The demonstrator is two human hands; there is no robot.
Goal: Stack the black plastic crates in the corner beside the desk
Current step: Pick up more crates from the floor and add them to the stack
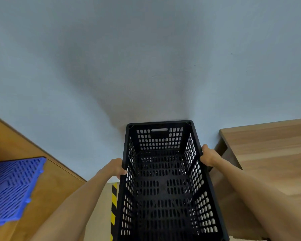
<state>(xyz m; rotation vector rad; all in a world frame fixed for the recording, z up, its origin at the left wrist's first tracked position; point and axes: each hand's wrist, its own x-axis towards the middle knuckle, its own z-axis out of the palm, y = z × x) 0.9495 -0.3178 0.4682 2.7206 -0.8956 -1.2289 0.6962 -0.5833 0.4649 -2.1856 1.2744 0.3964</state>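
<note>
Fig.: Black perforated plastic crate, rectangular, open top up, empty inside, held w/ its far short wall close to the pale blue-grey wall. It sits between the light wood desk at right and the wooden cabinet top at left, i.e. in the corner gap beside the desk's left edge.

Left hand grasps the crate's left long rim, fingers curled over the edge. Right hand grasps the right long rim likewise; both arms extended fwd.

Through the slotted floor of the crate more black lattice shows, prob. another crate underneath; cannot tell for certain, nor whether the held crate is already seated or just above it.

Yellow-and-black hazard tape strip runs on the floor just left of the crate. Blue slotted plastic panel lies on the cabinet top, near its left edge, well apart from the crate.

Progress (est.): this crate is at the corner, approx. in place; remaining: settle it square, let go, and fetch any other crates, none of which are in view.
</note>
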